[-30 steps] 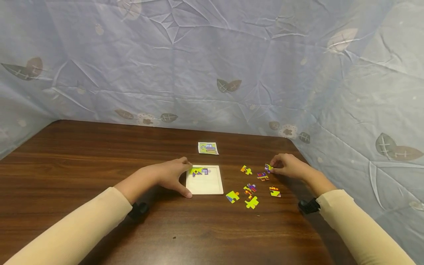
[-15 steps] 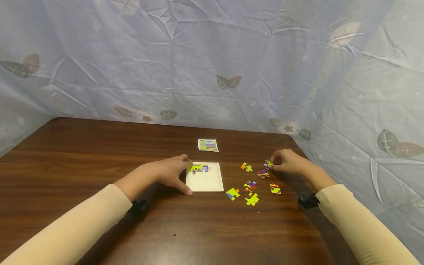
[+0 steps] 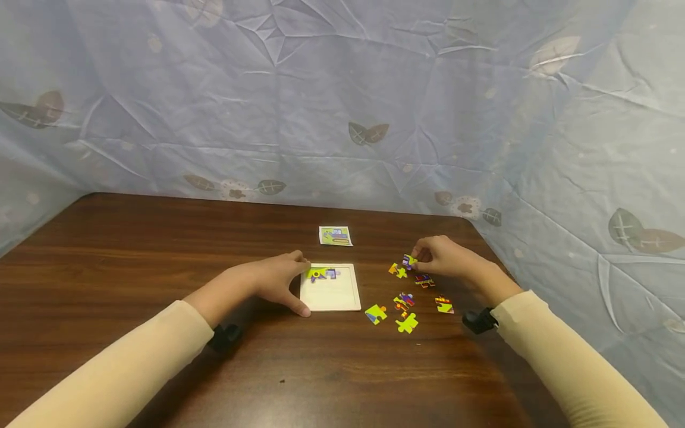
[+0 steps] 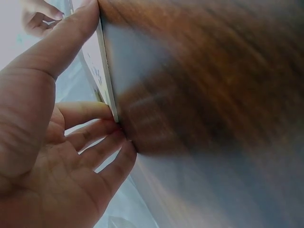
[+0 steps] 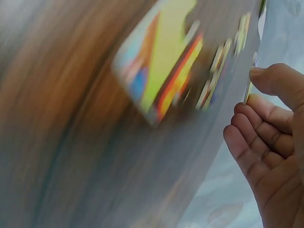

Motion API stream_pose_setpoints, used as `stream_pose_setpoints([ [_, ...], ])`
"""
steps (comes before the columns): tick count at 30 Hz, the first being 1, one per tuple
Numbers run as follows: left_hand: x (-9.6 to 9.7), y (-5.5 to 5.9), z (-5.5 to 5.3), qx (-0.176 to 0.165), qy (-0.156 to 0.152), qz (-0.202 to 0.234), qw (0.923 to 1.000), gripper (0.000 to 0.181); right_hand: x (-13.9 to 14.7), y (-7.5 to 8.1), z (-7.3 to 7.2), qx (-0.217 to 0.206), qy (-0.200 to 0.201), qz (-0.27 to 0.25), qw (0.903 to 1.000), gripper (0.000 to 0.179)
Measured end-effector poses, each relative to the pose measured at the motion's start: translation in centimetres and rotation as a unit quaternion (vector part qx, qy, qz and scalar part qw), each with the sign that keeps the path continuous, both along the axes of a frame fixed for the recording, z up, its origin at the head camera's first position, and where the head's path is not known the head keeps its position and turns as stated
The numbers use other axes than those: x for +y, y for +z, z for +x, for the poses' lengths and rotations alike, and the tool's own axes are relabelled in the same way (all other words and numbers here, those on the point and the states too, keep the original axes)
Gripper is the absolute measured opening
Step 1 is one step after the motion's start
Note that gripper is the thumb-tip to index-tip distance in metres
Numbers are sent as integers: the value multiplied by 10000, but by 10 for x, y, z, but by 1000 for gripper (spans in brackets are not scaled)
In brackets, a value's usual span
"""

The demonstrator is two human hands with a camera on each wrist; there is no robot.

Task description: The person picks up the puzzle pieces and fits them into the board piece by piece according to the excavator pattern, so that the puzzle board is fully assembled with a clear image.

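A white square puzzle tray (image 3: pixel 330 297) lies on the table with joined yellow-green and purple pieces (image 3: pixel 322 273) along its top left. My left hand (image 3: pixel 275 282) spans the tray's left side and grips it, thumb at the near corner, fingers at the far one. To the right, my right hand (image 3: pixel 449 260) pinches a purple and yellow-green puzzle piece (image 3: pixel 409 261) between thumb and fingertips. In the right wrist view that piece (image 5: pixel 249 83) appears edge-on, held above the table. Just beside it in the head view lies an orange and yellow-green piece (image 3: pixel 398 270).
Several loose puzzle pieces lie right of the tray, including a yellow-green one (image 3: pixel 408 323), a blue-cornered one (image 3: pixel 376 314) and a red-purple one (image 3: pixel 425 280). A small picture card (image 3: pixel 335 236) lies behind the tray. A patterned cloth (image 3: pixel 321 107) hangs behind the brown table (image 3: pixel 214 368).
My right hand has moved left with the pinched puzzle piece, from beyond the red-purple piece to beside the orange and yellow-green one. The left hand stays on the tray.
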State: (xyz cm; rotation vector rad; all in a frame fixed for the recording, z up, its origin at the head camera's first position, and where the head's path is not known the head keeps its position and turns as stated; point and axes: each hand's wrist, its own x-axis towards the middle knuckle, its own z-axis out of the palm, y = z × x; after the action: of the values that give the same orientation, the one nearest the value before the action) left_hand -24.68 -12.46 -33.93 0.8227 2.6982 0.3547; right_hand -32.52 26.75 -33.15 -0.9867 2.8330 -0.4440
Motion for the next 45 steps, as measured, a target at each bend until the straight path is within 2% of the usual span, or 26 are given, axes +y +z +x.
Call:
stream_pose_setpoints([
  [7,1,-3,0,22,2,49,10000,108,-35,-1,7,-161,417,-118,9989,16],
  [12,2,-4,-1,62,-11,71,10000,109,-63,1,15,73,935,-23,9956,18],
  [16,1,-1,-1,70,11,69,10000,109,-84,3,20,131,1173,43,9930,20],
  [24,0,-2,-2,37,2,78,10000,109,-109,-3,23,29,1270,199,9917,21],
  [30,0,-2,-2,33,26,81,10000,109,-121,-4,21,282,1473,377,9880,22],
  [37,1,-1,-2,59,37,84,9999,108,-128,-2,20,450,1506,625,9856,20],
  [45,4,-1,0,-86,35,198,9998,108,-130,-7,21,508,1479,673,9854,18],
])
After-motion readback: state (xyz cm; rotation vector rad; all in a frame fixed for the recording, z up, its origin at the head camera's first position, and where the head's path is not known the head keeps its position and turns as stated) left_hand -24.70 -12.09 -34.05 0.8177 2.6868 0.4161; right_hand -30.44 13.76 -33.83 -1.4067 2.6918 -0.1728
